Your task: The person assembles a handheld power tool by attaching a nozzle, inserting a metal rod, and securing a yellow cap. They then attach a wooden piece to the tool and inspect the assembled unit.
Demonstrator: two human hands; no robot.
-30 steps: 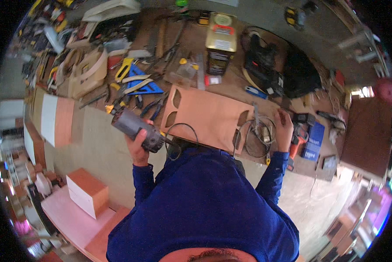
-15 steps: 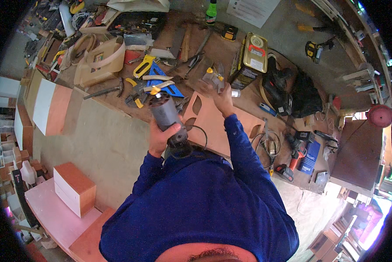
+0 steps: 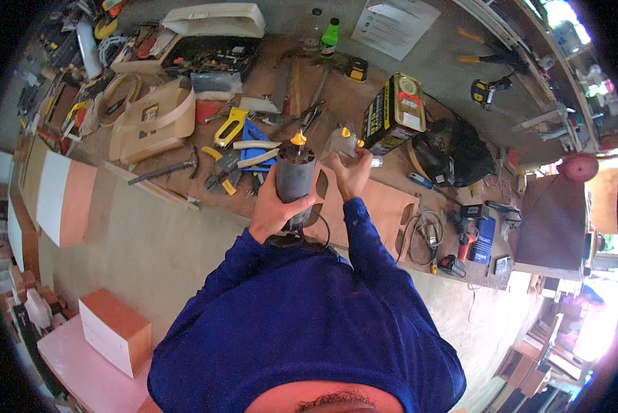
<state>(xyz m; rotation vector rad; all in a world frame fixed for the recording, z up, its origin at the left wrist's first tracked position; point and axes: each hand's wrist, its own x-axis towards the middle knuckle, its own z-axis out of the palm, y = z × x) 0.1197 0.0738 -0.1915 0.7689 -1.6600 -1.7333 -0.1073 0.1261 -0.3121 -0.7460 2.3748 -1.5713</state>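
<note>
My left hand (image 3: 274,210) wraps round the dark grey cylindrical body of a trim router (image 3: 296,177), held upright in front of my chest. A yellow bit (image 3: 298,138) sticks up from its top end, and a black cord (image 3: 326,230) loops from below. My right hand (image 3: 351,173) is closed with its fingertips at a small clear plastic piece with yellow parts (image 3: 342,142); how it grips this is partly hidden. Beneath both hands lies a light wooden panel (image 3: 371,206) with curved cut-outs. A silver cylindrical piece (image 3: 376,162) is beside my right hand.
A metal can (image 3: 397,110) stands beyond my right hand. To the left lie a stapler (image 3: 231,126), a blue square (image 3: 254,134), a hammer (image 3: 164,171) and a cardboard box (image 3: 154,131). A cordless drill (image 3: 466,234) and a black bag (image 3: 470,155) are at right.
The router has swung right and more upright in my left hand, closer to my right hand. My right hand, blurred before, now shows clearly at the clear plastic piece. The whole view has shifted slightly.
</note>
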